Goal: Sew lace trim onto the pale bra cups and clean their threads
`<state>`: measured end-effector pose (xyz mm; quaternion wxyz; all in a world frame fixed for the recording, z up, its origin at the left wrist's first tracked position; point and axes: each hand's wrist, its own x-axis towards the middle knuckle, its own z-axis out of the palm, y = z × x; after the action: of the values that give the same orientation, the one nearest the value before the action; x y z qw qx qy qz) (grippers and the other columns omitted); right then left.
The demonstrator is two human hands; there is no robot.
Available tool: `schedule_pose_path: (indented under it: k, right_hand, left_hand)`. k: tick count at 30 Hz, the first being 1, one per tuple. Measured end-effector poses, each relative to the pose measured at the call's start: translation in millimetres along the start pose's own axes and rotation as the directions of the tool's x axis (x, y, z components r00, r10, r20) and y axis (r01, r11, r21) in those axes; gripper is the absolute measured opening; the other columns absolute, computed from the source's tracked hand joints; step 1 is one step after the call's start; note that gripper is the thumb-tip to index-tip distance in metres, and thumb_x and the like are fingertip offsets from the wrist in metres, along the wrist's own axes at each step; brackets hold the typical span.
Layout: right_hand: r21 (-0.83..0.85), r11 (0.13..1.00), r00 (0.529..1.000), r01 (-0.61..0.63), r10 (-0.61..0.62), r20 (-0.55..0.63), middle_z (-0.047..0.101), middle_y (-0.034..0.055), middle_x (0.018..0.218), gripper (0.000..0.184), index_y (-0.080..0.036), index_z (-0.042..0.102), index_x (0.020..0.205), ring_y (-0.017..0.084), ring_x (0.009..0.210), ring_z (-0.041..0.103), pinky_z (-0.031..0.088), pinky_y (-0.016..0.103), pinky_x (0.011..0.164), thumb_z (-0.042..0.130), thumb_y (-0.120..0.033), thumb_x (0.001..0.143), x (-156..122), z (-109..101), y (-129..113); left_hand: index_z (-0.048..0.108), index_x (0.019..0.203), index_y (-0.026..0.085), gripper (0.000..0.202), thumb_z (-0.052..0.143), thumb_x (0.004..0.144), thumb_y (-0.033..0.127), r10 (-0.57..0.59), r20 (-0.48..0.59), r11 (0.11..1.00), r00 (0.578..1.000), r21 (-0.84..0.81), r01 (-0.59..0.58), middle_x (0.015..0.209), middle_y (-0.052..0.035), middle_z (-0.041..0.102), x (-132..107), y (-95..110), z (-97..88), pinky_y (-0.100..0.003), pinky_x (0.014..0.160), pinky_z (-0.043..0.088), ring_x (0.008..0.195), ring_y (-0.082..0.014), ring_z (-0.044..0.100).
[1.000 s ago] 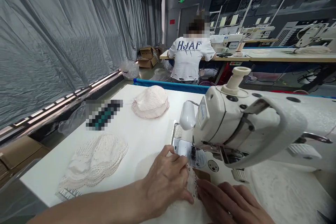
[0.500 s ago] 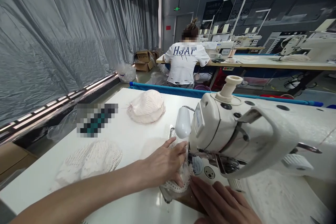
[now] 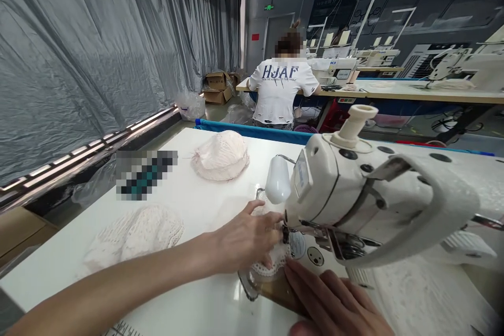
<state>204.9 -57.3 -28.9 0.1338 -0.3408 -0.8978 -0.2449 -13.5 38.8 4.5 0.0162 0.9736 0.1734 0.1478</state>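
Under the head of a white sewing machine lies a white lace piece with a scalloped, holed edge. My left hand rests on it just left of the needle area, fingers spread, palm down. Its thumb and fingertips press the lace against the machine bed. Stretched out flat, my right hand lies in front of the needle, its fingertips touching or very close to the lace's near right edge. The machine head hides part of the lace, and the needle tip is hard to make out.
On the white table sit a gathered cream fabric piece at the back and a lace pile at left. More white lace lies right of the machine. A person in a white shirt sits ahead at another table.
The lace has slid slightly away from me, so less of its scalloped edge shows in front. My left hand has shifted slightly forward with it. The right hand stays nearly in place.
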Motion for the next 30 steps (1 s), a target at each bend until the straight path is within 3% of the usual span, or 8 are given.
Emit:
schedule_pose_path:
  k: [3,7,11,14,18,26,30]
  right_hand:
    - [0.023,0.999,1.000,-0.025,0.024,0.006,0.068,0.0069,0.114,0.050,-0.012,0.061,0.117,0.019,0.076,0.066,0.048,0.034,0.061,0.042,-0.050,0.091,-2,1,-1]
    - [0.040,0.998,0.998,-0.057,0.057,0.011,0.070,0.0064,0.109,0.047,-0.016,0.061,0.117,0.018,0.076,0.066,0.048,0.033,0.062,0.039,-0.050,0.093,-3,0,-1]
    - [0.064,0.994,0.996,-0.084,0.083,0.029,0.070,0.0078,0.106,0.046,-0.017,0.061,0.116,0.018,0.073,0.065,0.047,0.032,0.063,0.038,-0.049,0.093,-3,0,-2]
    - [0.061,0.994,0.994,-0.092,0.088,0.068,0.070,0.0084,0.106,0.045,-0.017,0.060,0.118,0.018,0.074,0.065,0.047,0.033,0.064,0.040,-0.049,0.093,-5,1,-3]
    - [0.044,0.994,0.992,-0.097,0.092,0.089,0.069,0.0086,0.107,0.046,-0.017,0.059,0.118,0.019,0.075,0.066,0.048,0.035,0.067,0.039,-0.049,0.093,-8,3,-4]
    - [0.071,0.991,0.991,-0.115,0.109,0.081,0.069,0.0083,0.106,0.050,-0.015,0.056,0.122,0.018,0.072,0.066,0.049,0.035,0.064,0.037,-0.051,0.093,-4,0,-5]
    - [0.093,0.989,0.990,-0.114,0.105,0.098,0.070,0.0071,0.106,0.048,-0.017,0.056,0.123,0.017,0.070,0.066,0.048,0.032,0.062,0.035,-0.050,0.094,0,-3,-4]
  left_hand:
    - [0.059,0.096,0.016,0.012,0.049,0.090,0.017,0.005,-0.025,1.000,1.000,0.023,-0.004,0.114,-0.0073,0.056,-8,13,-8.2,-0.038,0.099,0.028,0.091,-0.0121,0.056]
    - [0.059,0.081,0.017,0.018,0.047,0.088,0.006,0.030,0.003,0.999,1.000,0.032,-0.030,0.095,0.0003,0.062,-14,21,-12.9,-0.032,0.092,0.028,0.078,-0.0080,0.055]
    - [0.057,0.076,0.015,0.019,0.048,0.092,0.021,0.037,-0.028,0.998,0.999,0.047,-0.035,0.094,-0.0004,0.062,-16,21,-6.9,-0.034,0.091,0.028,0.081,-0.0103,0.054]
    - [0.058,0.086,0.014,0.023,0.046,0.093,0.032,0.034,-0.047,0.997,0.998,0.074,-0.031,0.095,-0.0031,0.061,-16,24,-4.4,-0.036,0.089,0.029,0.084,-0.0135,0.054]
    - [0.056,0.097,0.011,0.023,0.047,0.093,0.031,0.026,-0.036,0.994,0.999,0.105,-0.022,0.093,-0.0035,0.059,-15,29,-5.3,-0.037,0.086,0.031,0.086,-0.0154,0.053]
    - [0.057,0.078,0.013,0.026,0.047,0.093,0.033,0.009,-0.060,0.992,0.998,0.124,-0.002,0.086,-0.0031,0.057,-14,34,-2.0,-0.037,0.086,0.032,0.084,-0.0147,0.052]
    - [0.057,0.078,0.012,0.028,0.048,0.092,0.034,0.011,-0.057,0.990,0.998,0.142,-0.003,0.084,-0.0025,0.056,-14,34,-4.9,-0.037,0.086,0.031,0.083,-0.0147,0.052]
